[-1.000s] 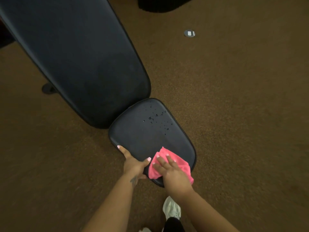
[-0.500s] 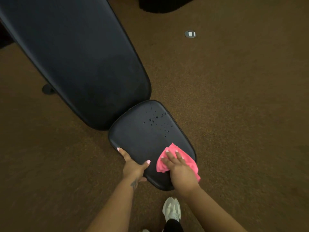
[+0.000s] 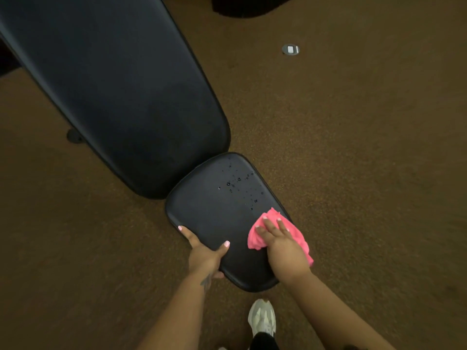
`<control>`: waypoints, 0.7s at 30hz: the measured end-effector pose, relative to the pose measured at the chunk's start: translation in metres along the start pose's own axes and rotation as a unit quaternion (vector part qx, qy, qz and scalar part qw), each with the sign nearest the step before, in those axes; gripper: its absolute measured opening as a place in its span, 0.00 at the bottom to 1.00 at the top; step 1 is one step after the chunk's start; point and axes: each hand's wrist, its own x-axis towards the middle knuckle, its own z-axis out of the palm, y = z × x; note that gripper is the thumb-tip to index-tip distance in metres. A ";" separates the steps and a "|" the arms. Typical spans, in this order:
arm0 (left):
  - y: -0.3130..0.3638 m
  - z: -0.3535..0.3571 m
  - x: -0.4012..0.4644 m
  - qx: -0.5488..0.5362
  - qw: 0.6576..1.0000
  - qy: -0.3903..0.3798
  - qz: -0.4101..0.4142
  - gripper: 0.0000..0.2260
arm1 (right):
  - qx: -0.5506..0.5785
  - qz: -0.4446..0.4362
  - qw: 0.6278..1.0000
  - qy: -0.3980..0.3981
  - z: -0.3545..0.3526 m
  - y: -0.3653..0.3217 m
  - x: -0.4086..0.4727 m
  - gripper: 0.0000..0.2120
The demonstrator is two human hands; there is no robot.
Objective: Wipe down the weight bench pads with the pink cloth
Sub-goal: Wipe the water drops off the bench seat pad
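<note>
Pink cloth [image 3: 294, 232]: bunched, lying on the near right part of the seat pad, its right edge reaching the pad's right rim and hanging a little past it.
Right hand [image 3: 283, 245]: laid palm-down on the pink cloth, fingers straight and slightly spread, pointing far and left; it presses the cloth flat against the pad rather than gripping it. The forearm runs in from the near right corner.
Left hand [image 3: 204, 256]: holds the near left edge of the seat pad, thumb on top of the pad, forefinger stretched along the left rim, the other fingers tucked under the edge. A small tattoo shows at the wrist; the forearm comes up from the near edge.
Seat pad [image 3: 217, 213]: black, smooth, rounded, wider at its near end. A scatter of droplets [image 3: 237, 184] sits on its far right part, apart from the cloth.
Back pad [image 3: 113, 92]: long and black, stretching far and left from the seat pad, with a narrow gap between the two.
Floor [image 3: 366, 173]: brown, speckled, dimly lit all around the bench.
Floor disc [image 3: 290, 49]: small, round, silver-grey, far right, well apart from the bench.
Bench foot [image 3: 73, 135]: dark round shape on the floor just left of the back pad.
Shoe [image 3: 262, 317]: pale, near the seat pad's near end, between the two forearms.
</note>
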 end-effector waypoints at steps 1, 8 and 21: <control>0.000 0.000 0.000 0.004 1.000 0.002 0.002 0.55 | 0.001 -0.008 1.000 0.004 0.002 -0.004 0.002 0.29; -0.001 0.001 0.000 0.015 1.000 0.010 0.003 0.55 | -0.006 -0.055 0.998 -0.007 0.016 0.013 -0.026 0.31; 0.000 0.002 0.000 0.050 0.998 0.024 0.009 0.55 | -0.005 -0.036 0.999 -0.005 -0.001 -0.021 0.015 0.31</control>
